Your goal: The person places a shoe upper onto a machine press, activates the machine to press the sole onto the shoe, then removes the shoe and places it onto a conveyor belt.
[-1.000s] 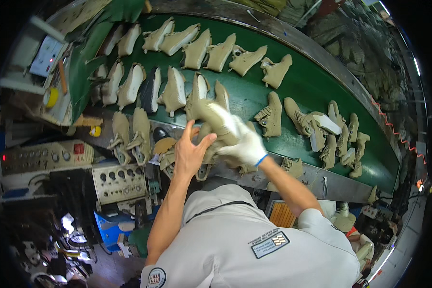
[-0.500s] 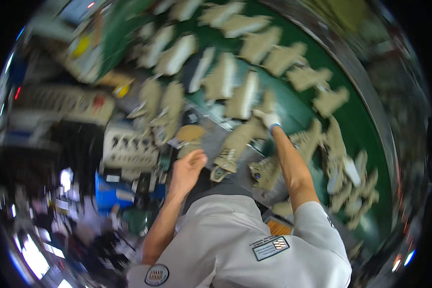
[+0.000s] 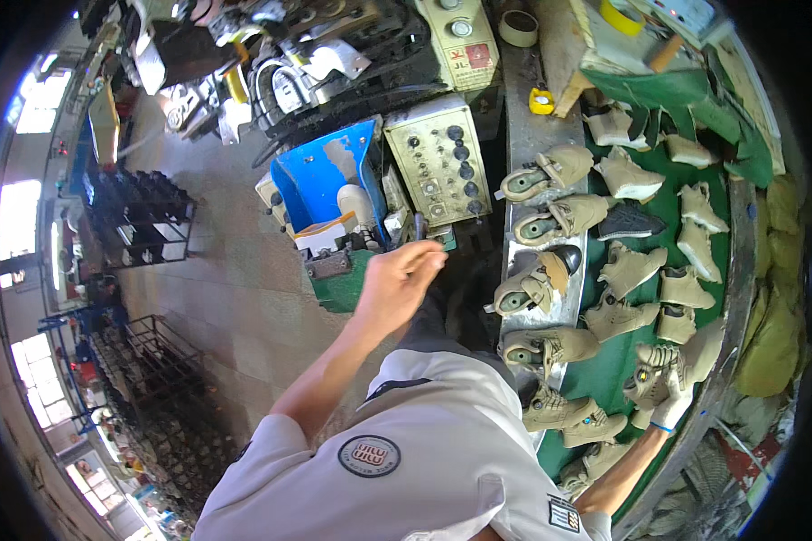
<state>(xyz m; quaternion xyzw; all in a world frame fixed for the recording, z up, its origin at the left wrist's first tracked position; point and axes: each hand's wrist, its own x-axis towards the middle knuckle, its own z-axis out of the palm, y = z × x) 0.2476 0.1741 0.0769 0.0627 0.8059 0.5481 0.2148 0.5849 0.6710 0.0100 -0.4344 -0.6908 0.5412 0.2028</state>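
Observation:
My left hand [image 3: 397, 287] is bare, held in front of my body with its fingers curled together; nothing shows in them. To the far right, my right hand [image 3: 673, 404], in a pale glove with a blue band at the wrist, is closed around the side of a tan lace-up shoe [image 3: 651, 377] at the edge of the green surface [image 3: 613, 365]. Part of that shoe is covered by the hand. Several tan shoes stand along a metal strip, among them one with a dark toe [image 3: 534, 287]. A dark shoe upper [image 3: 630, 222] lies among the tan ones.
Beyond my left hand are a blue bin [image 3: 320, 171] and a cream control box [image 3: 438, 160] with black knobs. A machine [image 3: 307, 77] stands behind them. Black racks [image 3: 144, 212] are on the floor at left. A yellow tape measure [image 3: 541, 101] lies near the strip.
My view has swung left, bringing the floor and racks in. The right hand is now lower and farther right, at a shoe near the outer edge. The left hand stays curled.

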